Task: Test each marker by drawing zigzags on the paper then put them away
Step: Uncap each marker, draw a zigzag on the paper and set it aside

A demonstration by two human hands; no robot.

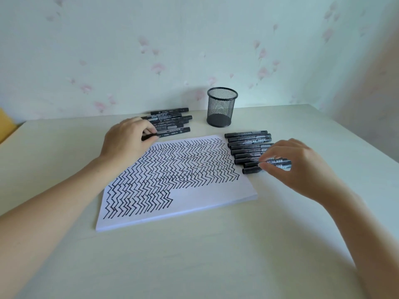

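A white paper pad (205,201) lies mid-table, most of its top sheet filled with black zigzag rows. Several black markers (172,119) lie in a row beyond its far left corner. My left hand (127,139) pinches the nearest marker of that row (172,131) at its left end. Another row of several black markers (248,140) lies by the pad's right edge. My right hand (295,167) has its fingertips curled on the nearest marker there (251,170). A black mesh pen cup (222,107) stands upright behind the pad, with nothing visible inside.
The pale table (194,266) meets a floral-papered wall (194,50) at the back. The table's right edge runs diagonally at the far right. A yellow object (6,124) shows at the left, beyond the table's corner.
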